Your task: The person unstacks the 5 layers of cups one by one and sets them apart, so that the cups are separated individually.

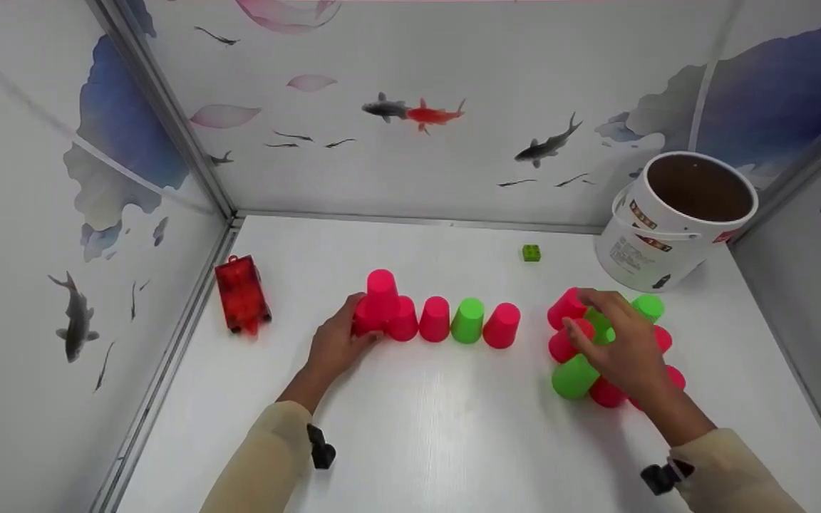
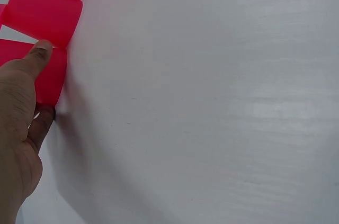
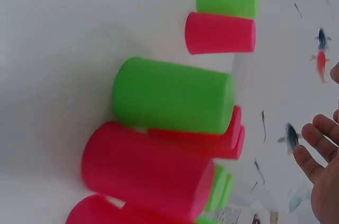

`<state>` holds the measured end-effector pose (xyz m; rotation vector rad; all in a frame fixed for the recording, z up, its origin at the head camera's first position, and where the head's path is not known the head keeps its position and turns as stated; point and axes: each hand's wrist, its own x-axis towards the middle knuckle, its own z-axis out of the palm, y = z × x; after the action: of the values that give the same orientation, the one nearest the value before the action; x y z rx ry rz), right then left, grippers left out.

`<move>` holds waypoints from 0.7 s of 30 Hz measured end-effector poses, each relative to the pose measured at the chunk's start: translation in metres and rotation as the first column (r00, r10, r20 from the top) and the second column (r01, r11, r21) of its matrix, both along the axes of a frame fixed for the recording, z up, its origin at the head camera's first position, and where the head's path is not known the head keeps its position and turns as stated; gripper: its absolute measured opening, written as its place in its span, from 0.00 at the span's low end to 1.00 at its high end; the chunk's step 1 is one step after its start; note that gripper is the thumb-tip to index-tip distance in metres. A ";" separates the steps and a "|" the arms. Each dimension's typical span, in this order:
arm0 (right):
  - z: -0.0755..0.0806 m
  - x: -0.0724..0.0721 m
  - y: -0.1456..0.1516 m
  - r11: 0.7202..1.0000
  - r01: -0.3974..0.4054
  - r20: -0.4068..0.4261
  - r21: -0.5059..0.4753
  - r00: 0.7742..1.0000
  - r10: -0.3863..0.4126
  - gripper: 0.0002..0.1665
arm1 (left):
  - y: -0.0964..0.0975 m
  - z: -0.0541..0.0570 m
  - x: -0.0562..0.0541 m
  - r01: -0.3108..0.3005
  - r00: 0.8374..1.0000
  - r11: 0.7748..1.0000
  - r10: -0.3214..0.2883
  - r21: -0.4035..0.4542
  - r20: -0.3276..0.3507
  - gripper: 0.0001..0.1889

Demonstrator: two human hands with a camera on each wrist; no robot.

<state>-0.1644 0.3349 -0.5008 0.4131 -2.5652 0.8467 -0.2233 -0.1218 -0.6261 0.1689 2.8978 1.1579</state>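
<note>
Upside-down cups stand in a row: several pink ones and a green cup [image 1: 467,320]. My left hand [image 1: 336,345] grips the leftmost pink cup [image 2: 52,75] low down, thumb on the near side and a fingertip on the far side. One more pink cup [image 1: 382,287] stands on top at that end of the row. My right hand [image 1: 624,353] hovers over a cluster of pink and green cups, fingers loosely bent and holding nothing. In the right wrist view, a green cup [image 3: 172,96] and a pink cup [image 3: 148,171] stand at the cluster's near side.
A white bucket [image 1: 624,253] with a handle stands at the back right, behind the cluster. A small green block [image 1: 532,253] lies near the back wall. On the left is a red toy vehicle [image 1: 241,292]. Printed walls enclose the white table [image 1: 439,427] at the back and sides.
</note>
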 end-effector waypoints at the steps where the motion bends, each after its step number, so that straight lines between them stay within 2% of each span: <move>1: 0.002 -0.004 -0.009 1.000 -0.010 0.007 0.006 1.000 0.010 0.35 | 0.000 0.000 0.000 0.000 1.000 1.000 0.000 -0.003 -0.003 0.45; 9: 0.014 -0.030 -0.085 0.990 -0.140 0.119 0.026 0.984 0.136 0.38 | 0.001 -0.001 0.001 -0.008 1.000 1.000 0.008 -0.004 0.001 0.45; 15: 0.014 -0.042 -0.134 0.974 -0.225 0.149 -0.007 0.963 0.224 0.39 | 0.002 0.003 0.000 -0.019 0.999 1.000 0.019 0.012 0.030 0.46; 21: 0.010 -0.049 -0.175 0.964 -0.265 0.220 -0.030 0.939 0.265 0.44 | 0.000 0.003 0.001 -0.024 0.999 0.999 0.023 0.021 0.045 0.48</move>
<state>-0.2138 0.1596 -0.4907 0.7150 -2.7540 1.0388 -0.2222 -0.1215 -0.6235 0.1076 2.8567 1.1811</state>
